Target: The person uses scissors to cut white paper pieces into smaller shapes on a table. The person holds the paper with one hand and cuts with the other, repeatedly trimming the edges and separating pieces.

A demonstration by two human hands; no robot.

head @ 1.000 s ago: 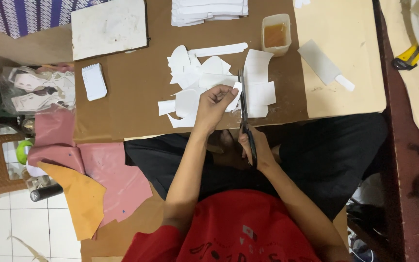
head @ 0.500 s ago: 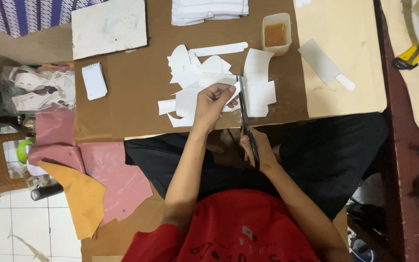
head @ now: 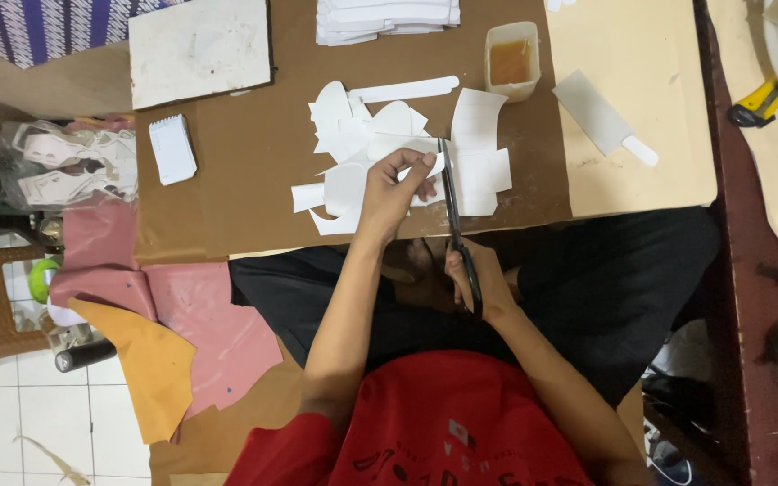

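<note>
A firm grip is kept by the right hand [head: 479, 283] on black scissors [head: 457, 220] while a white paper piece [head: 353, 184] is pinched on the tabletop [head: 254, 180] by the left hand [head: 393, 184], whose fingertips [head: 427, 162], just beside the blades, could be nicked.

The left hand [head: 391, 187] pinches a white paper piece [head: 353, 180] over the brown tabletop [head: 245, 180] — fingers [head: 418, 162] curled at its edge. The right hand [head: 479, 283] grips black scissors [head: 455, 220], blades pointing into the scattered white cut-outs [head: 479, 153].
</note>
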